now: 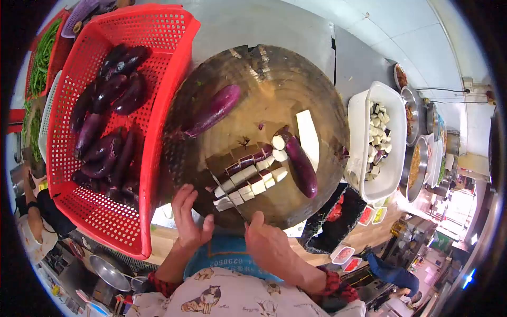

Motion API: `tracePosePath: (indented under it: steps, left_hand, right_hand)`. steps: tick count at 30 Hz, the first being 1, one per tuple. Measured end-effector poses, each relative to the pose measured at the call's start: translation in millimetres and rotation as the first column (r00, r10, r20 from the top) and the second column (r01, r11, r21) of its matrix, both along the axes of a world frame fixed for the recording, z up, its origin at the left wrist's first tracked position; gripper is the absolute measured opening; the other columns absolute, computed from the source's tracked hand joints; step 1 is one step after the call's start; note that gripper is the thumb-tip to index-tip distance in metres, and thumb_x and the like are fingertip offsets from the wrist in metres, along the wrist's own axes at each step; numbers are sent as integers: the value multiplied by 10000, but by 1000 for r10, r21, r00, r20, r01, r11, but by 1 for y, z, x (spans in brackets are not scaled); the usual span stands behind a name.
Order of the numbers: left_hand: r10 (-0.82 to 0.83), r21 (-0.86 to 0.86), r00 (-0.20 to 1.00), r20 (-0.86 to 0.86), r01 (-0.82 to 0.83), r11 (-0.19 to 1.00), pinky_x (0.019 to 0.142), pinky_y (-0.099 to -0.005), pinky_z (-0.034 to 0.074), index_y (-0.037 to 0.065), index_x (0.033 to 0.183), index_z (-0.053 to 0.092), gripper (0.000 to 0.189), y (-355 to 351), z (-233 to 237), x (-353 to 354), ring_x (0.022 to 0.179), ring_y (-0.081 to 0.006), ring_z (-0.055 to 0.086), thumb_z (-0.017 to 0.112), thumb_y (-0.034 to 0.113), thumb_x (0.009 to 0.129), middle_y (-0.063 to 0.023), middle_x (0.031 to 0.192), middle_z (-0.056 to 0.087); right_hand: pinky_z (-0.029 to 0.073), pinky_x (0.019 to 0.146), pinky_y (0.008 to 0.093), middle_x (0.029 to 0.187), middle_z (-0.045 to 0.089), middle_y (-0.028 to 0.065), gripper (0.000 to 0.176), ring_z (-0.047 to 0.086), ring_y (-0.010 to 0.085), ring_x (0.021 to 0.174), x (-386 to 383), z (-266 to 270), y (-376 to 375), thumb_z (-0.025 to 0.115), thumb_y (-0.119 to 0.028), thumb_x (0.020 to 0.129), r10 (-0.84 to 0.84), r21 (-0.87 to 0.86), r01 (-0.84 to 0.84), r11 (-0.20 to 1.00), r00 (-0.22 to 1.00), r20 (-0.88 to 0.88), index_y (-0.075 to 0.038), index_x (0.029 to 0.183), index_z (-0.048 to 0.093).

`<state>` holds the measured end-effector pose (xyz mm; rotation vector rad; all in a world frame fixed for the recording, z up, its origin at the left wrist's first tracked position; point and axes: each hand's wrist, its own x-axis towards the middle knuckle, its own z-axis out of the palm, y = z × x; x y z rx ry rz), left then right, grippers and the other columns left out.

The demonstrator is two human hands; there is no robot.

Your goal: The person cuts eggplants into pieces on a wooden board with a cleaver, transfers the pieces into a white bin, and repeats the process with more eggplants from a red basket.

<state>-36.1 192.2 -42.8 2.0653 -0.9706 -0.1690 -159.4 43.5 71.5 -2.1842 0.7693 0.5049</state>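
My right hand is closed around the handle end of a knife, whose blade shows as a thin dark line across the lower left of a round wooden chopping board. Beside the blade lie rows of cut eggplant pieces, white-fleshed with purple skin. My left hand is at the board's lower left edge, fingers and thumb apart, holding nothing visible. A whole eggplant lies right of the pieces, next to a long white slice. Another eggplant rests at the board's upper left.
A red basket of whole eggplants stands left. Right of the board are a white tub of cubed eggplant, metal bowls and a black container. Other people show at the lower left and lower right.
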Motion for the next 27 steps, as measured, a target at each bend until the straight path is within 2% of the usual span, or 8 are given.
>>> tracePosePath:
  steps: [5,9,12,14,17,18,23,27]
  left_hand:
    - [-103,348,995,11,93,933,1075,-645,214,-69,1435,234,1019,-27,12,-3,1393,-501,205,755,456,735,-308,1501,218]
    - [-171,401,982,77,126,907,1061,-682,180,-80,1441,225,1025,-40,13,0,1405,-493,180,663,574,783,-311,1514,187]
    - [-210,327,976,65,178,928,1083,-650,196,-32,1439,291,1025,-57,11,8,1399,-478,214,687,601,736,-298,1503,234]
    - [-267,185,964,5,261,947,1101,-623,207,41,1431,368,1053,-72,13,15,1391,-461,252,777,579,623,-281,1493,273]
    - [-399,182,916,-31,398,899,1098,-629,206,72,1426,393,1070,-97,22,33,1390,-451,261,813,557,570,-264,1501,273]
    - [-408,177,911,-63,413,893,1100,-626,206,111,1404,446,1023,-103,24,36,1390,-452,259,811,567,564,-238,1512,271]
    - [-478,242,878,-25,469,849,1104,-609,218,99,1304,557,919,-121,27,32,1355,-442,338,804,590,568,-234,1476,346]
    - [-345,30,936,-68,348,937,1086,-569,293,57,1207,624,801,-122,7,21,1303,-434,419,827,536,597,-244,1426,416]
  right_hand:
    - [463,453,493,533,549,217,215,592,423,516,-2,0,-12,562,-158,920,-72,6,72,997,997,26,6,940,424]
    - [473,429,457,536,549,173,150,621,336,492,-57,15,-24,526,-125,939,-313,56,309,950,945,100,-2,946,441]
    - [459,424,395,539,532,118,195,592,242,463,-104,-4,-21,549,-130,929,-608,337,561,756,793,46,24,1006,458]
    - [432,423,335,556,509,69,210,533,169,451,-129,-17,-11,536,-133,934,-827,552,788,273,485,-284,26,1059,481]
    - [414,406,315,566,512,52,197,499,153,427,-123,-47,3,521,-144,947,-847,589,780,212,447,-287,11,1064,492]
    - [405,400,296,556,489,29,160,490,122,428,-125,-71,11,505,-154,958,-825,533,730,428,556,-99,-7,1019,513]
    - [419,418,331,594,556,74,161,524,148,447,-70,-73,-15,537,-162,932,-843,630,734,254,487,-227,-3,957,541]
    - [465,486,364,646,604,120,201,585,192,512,-47,-82,-28,558,-170,922,-681,561,595,575,728,-74,6,1018,548]
